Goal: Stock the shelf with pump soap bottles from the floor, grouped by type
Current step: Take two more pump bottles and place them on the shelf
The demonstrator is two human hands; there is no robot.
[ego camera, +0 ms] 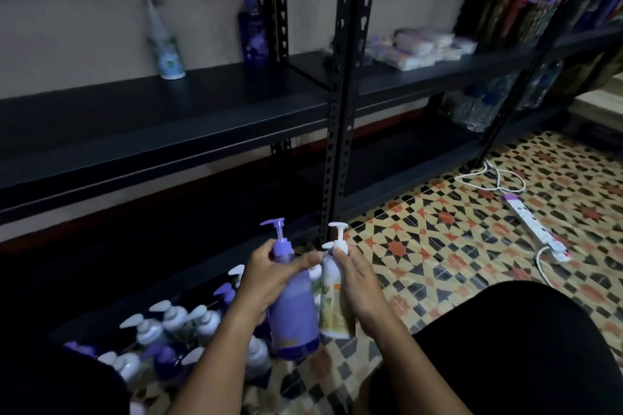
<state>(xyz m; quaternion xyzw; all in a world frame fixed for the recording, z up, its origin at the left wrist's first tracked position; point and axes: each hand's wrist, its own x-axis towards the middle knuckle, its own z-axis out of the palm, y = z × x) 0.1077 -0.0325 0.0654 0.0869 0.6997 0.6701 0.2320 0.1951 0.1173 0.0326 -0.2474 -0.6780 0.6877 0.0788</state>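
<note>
My left hand (269, 276) grips a purple pump bottle (294, 313) by its neck and shoulder, lifted above the floor. Beside it, my right hand (357, 283) holds a white pump bottle with an orange label (332, 300). The two bottles almost touch. On the floor to the lower left stands a cluster of several white and purple pump bottles (175, 330). The black shelf (161, 118) carries a white bottle with a green label (165, 44) and a purple bottle (253, 30) near the upright post.
A black perforated post (340, 111) divides the shelving. White packets (421, 47) lie on the right shelf section, with water bottles (482, 104) below. A white power strip with cable (536, 226) lies on the patterned tile floor. My dark-clothed knee (505, 347) fills the lower right.
</note>
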